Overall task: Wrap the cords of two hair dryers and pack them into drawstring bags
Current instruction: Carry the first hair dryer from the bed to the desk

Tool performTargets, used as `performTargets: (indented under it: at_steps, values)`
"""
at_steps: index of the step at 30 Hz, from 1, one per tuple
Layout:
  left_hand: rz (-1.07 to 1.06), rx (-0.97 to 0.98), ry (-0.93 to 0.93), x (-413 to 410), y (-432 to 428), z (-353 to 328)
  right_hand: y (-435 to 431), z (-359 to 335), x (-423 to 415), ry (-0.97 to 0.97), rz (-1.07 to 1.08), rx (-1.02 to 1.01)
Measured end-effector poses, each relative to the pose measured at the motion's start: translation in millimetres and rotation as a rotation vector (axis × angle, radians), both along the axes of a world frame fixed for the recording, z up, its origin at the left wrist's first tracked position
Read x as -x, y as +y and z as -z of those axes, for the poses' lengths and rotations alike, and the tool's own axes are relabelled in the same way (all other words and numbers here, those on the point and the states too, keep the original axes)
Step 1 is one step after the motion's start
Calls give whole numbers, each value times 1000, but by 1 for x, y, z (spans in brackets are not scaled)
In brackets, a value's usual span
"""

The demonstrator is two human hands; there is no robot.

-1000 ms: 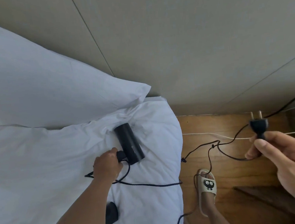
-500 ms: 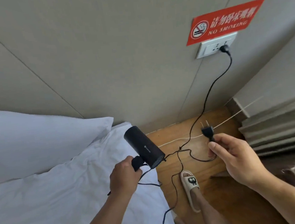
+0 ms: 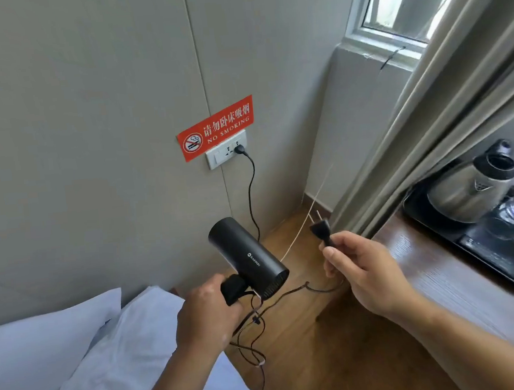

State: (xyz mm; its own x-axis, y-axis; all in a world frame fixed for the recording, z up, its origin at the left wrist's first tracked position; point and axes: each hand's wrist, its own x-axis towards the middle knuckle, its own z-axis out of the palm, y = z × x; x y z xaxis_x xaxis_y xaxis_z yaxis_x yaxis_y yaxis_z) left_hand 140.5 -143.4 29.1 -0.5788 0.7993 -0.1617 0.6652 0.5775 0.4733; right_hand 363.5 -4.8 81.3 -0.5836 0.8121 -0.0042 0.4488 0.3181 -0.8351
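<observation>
The left hand [image 3: 209, 317] gripped the handle of the black cylindrical hair dryer [image 3: 248, 254], held in the air beside the white bedding [image 3: 124, 362]. The right hand [image 3: 364, 266] pinched its black two-pin plug [image 3: 321, 230], prongs upward. The thin black cord [image 3: 289, 293] hung slack between them. Behind, a white wall socket [image 3: 220, 158] sat under a red no-smoking sign [image 3: 215, 128].

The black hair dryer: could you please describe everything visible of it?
The hair dryer is matt black, seemingly plastic: a smooth cylindrical barrel with a white EASTON logo and a slotted grille at its near end. It is held in the air, far end tilted up towards the wall. The left hand grips its short handle, from which a slack black cord loops to the plug pinched by the right hand.
</observation>
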Motion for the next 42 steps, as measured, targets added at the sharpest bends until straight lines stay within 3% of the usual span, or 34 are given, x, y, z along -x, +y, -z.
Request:
performTargets:
  at_steps: [9, 20, 24, 31, 42]
  values:
    - [258, 23, 207, -106, 69, -130, 22, -101, -135, 209, 231, -104]
    - [537, -179, 369, -272, 139, -302, 34, -271, -322, 544, 438, -321]
    - [645, -253, 399, -330, 154, -339, 30, -312, -379, 566, 521, -390]
    - [780, -297, 369, -430, 188, -343, 23, -323, -479, 518, 658, -434]
    - [984, -224, 273, -574, 256, -267, 18, -269, -607, 400, 931, -351]
